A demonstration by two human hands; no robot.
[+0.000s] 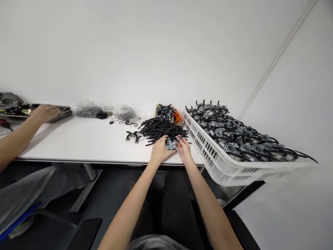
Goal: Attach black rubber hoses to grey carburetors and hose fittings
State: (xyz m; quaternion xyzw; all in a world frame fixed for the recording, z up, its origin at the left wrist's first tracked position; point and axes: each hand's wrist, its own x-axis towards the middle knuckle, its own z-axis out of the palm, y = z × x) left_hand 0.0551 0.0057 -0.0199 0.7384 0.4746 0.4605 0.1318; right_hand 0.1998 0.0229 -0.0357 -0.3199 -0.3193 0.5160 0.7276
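Observation:
My left hand (159, 151) is closed around a silver cast-metal part (170, 144) that looks like a small carburetor, just above the table's front edge. Right beside it, my right hand (183, 148) pinches a small dark fitting (178, 138) with a shiny end, close against the metal part. My fingers hide some of both pieces, and whether they are joined I cannot tell. Directly beyond my hands lies a heap of cut black rubber hoses (161, 127). A few short black elbow pieces with grey ends (133, 136) rest to the left of the heap.
A white plastic crate (205, 147) full of similar metal parts with hoses stands at right. Behind the hoses are a box of small fittings (165, 111) and an orange bin (178, 117). Plastic bags (125, 111) lie further left. A co-worker's hand (45, 113) reaches over a tray (61, 116).

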